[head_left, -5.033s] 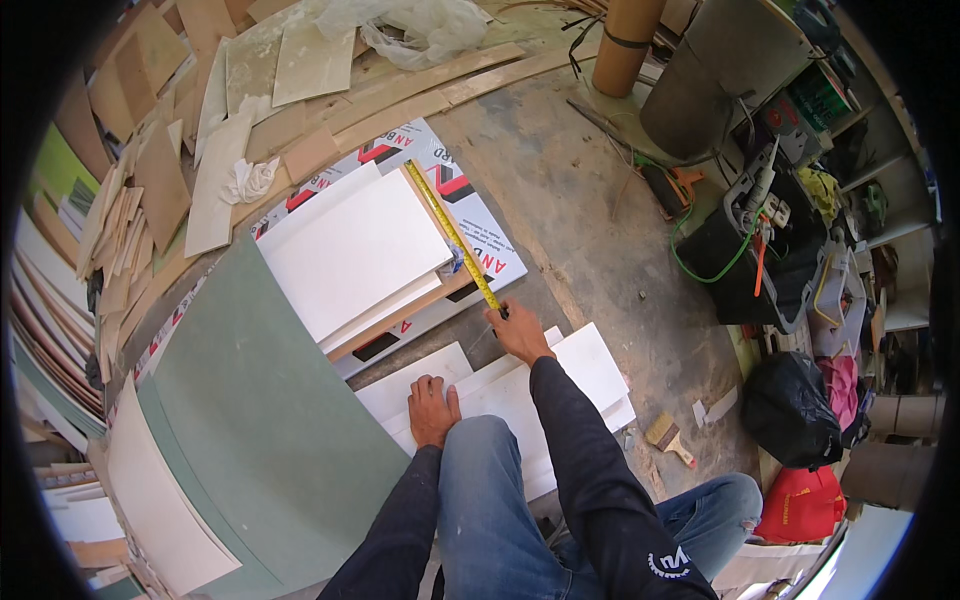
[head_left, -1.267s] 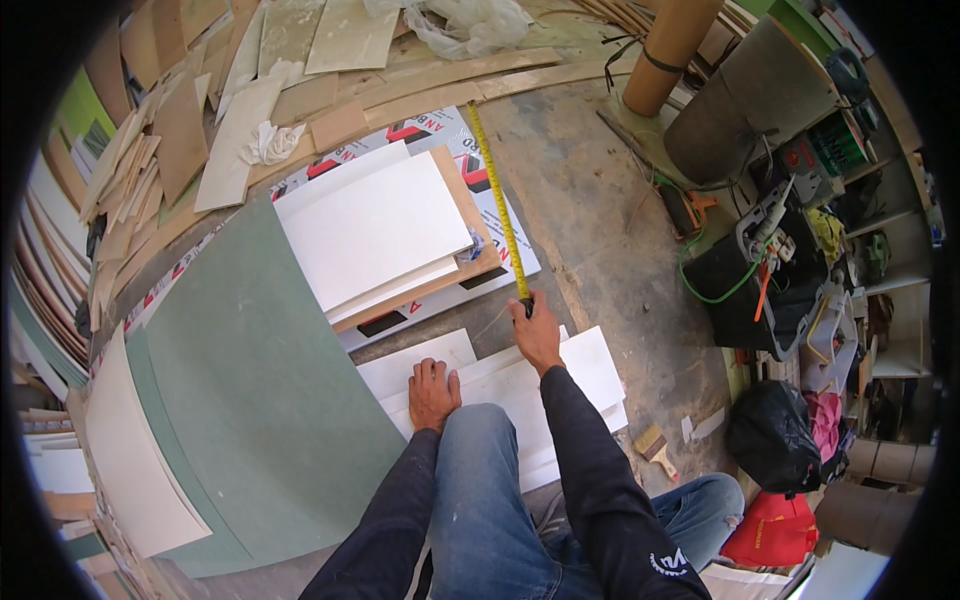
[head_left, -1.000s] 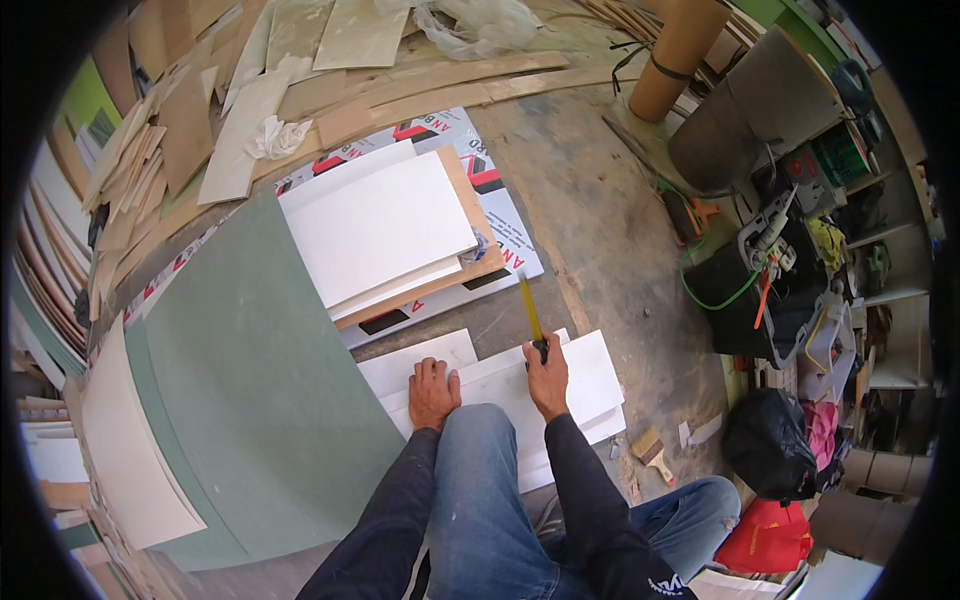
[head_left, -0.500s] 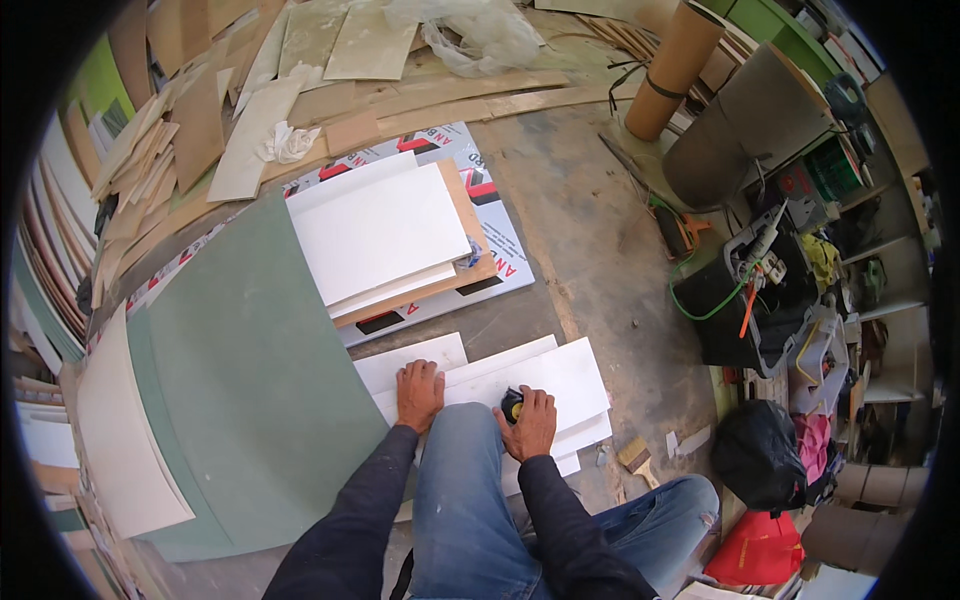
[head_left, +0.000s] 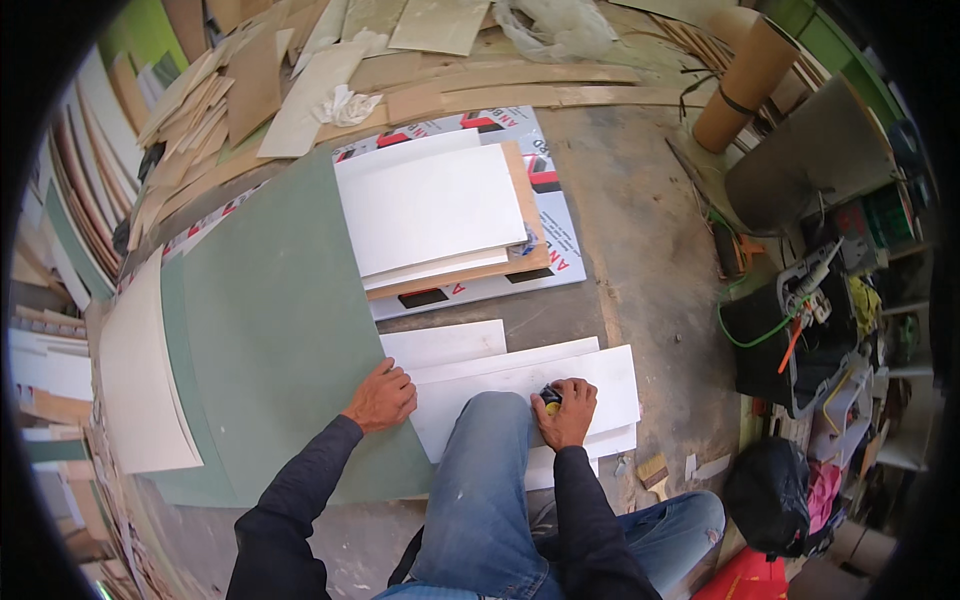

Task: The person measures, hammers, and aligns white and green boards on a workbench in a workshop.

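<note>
My left hand (head_left: 383,397) is at the right edge of a large green board (head_left: 280,330), its fingers curled over that edge. The fingertips' undersides are hidden. My right hand (head_left: 570,412) is closed round a small black and yellow tape measure (head_left: 551,400), resting on a white panel (head_left: 612,385). That panel lies on top of several overlapping white strips beside my knee. Part of the strips is hidden under my leg and the green board's edge.
Beyond them, white boards (head_left: 440,205) are stacked on a printed silver sheet (head_left: 565,250). A black tool bin (head_left: 765,350) with a green cord stands right, near cardboard rolls (head_left: 745,85). A paintbrush (head_left: 653,472) lies by my knee. Offcuts (head_left: 310,110) crowd the far left.
My left hand has gone left from the white strips to the green board's edge. The right hand still holds the tape measure over the panel. The whole view has shifted.
</note>
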`<state>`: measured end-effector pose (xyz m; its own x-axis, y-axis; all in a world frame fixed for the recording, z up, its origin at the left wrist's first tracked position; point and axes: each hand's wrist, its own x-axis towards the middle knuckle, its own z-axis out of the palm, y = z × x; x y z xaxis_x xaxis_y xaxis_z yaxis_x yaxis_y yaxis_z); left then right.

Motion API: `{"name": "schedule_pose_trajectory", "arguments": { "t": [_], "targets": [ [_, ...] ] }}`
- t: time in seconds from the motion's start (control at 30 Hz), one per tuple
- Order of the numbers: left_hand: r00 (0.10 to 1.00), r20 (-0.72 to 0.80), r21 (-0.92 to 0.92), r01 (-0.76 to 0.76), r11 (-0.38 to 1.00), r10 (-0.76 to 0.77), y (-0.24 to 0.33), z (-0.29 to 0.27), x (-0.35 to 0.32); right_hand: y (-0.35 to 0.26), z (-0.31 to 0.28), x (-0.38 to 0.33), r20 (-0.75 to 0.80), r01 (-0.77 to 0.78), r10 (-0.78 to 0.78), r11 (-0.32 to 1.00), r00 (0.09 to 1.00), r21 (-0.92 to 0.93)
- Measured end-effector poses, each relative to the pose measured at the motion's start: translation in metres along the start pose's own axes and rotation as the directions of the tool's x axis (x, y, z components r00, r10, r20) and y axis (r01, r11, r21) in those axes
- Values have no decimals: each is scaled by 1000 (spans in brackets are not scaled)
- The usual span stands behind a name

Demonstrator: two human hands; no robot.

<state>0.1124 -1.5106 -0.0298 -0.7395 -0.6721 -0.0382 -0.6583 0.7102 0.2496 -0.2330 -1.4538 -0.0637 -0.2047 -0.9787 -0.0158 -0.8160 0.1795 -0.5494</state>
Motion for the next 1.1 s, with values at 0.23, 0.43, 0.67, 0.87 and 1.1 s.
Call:
{"name": "schedule_pose_trajectory", "arguments": {
  "t": [0.23, 0.43, 0.67, 0.87, 1.1],
  "targets": [
    [993, 109, -59, -30, 998, 36, 51, 23, -59, 7, 7, 3, 2, 0, 0, 998, 1000, 59],
    [959, 284, -56, 35, 998, -18, 127, 68, -143, 13, 9, 4, -12, 19, -18, 997, 1000, 76],
    [800, 596, -93, 158, 983, -72, 229, 81, -235, 19, 15, 3, -44, 62, -58, 995, 997, 79],
    [828, 550, -188, -1, 982, 106, 277, 150, -338, 18, 14, 4, -44, 53, -50, 997, 998, 62],
    [783, 610, -183, -5, 983, 118, 275, 163, -336, 10, 14, 10, -21, 27, -27, 999, 999, 29]
  ]
}}
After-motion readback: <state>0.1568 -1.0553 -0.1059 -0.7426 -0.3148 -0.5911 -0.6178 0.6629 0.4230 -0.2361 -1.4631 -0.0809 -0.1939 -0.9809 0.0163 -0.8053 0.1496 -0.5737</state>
